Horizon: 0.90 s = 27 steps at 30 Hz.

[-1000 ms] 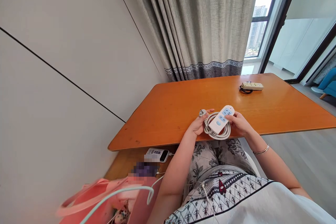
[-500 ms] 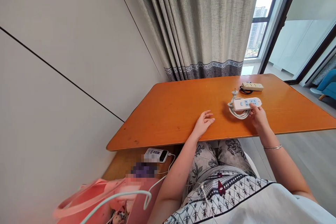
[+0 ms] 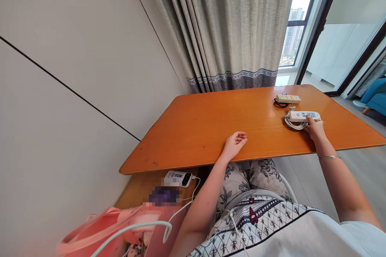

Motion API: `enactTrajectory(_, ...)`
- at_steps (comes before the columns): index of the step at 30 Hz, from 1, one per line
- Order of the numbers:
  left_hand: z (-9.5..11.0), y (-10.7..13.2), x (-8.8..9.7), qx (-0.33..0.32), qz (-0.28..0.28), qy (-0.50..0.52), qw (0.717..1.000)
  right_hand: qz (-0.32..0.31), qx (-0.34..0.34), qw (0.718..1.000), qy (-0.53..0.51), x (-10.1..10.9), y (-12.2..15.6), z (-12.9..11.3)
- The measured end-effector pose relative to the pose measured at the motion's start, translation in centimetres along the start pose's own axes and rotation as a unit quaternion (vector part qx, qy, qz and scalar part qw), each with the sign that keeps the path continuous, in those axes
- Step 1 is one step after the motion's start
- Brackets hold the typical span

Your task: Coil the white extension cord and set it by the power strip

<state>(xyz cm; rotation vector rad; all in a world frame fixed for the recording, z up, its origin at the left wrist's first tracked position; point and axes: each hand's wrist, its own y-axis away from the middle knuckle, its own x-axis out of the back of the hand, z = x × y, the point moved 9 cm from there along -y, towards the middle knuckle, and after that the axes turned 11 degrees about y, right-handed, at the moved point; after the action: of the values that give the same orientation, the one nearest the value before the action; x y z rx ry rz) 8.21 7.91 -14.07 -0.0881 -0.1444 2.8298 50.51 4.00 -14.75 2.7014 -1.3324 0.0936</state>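
My right hand [image 3: 316, 129] grips the right end of a white power strip [image 3: 297, 117], thumb on top near its blue sockets. Its white cord [image 3: 294, 125] is coiled at the strip's left, with the plug sticking up behind. Strip and hand are low over the right part of the orange wooden table [image 3: 193, 128]; whether the strip rests on the surface I cannot tell for sure. Just behind it lies a second, cream power strip [image 3: 288, 98] with a black cord. My left hand [image 3: 234, 145] rests near the front edge, holding nothing, its fingers loosely curled and apart from the thumb.
Below the table's left front edge, a white device [image 3: 177, 178] with a cable lies on a lower wooden surface. A pink bag [image 3: 99, 229] and a pale green cable are at bottom left. A grey curtain [image 3: 235, 28] hangs behind the table; a wall stands on the left.
My right hand has carried the white power strip and its coiled cord to the right and lower, nearer the cream strip. My left hand stays in place, its fingers slightly more curled.
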Motion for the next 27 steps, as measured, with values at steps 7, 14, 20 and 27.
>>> enactTrajectory(7,0.4,0.2,-0.4,-0.018,-0.011,-0.017,1.000,-0.043,-0.041,0.998,0.030,0.6,0.1,0.1)
enactTrajectory(14,0.7,0.5,-0.6,-0.027,-0.015,-0.034,0.999,0.035,0.042,0.943,0.328,3.3,0.1,-1.9)
enactTrajectory(20,1.0,0.7,-0.8,-0.042,-0.025,-0.059,0.997,0.092,0.042,0.922,0.373,4.3,0.7,-1.7)
enactTrajectory(27,1.3,0.9,-1.0,-0.045,-0.037,-0.091,0.994,0.085,0.049,0.933,0.346,4.3,0.9,-1.3)
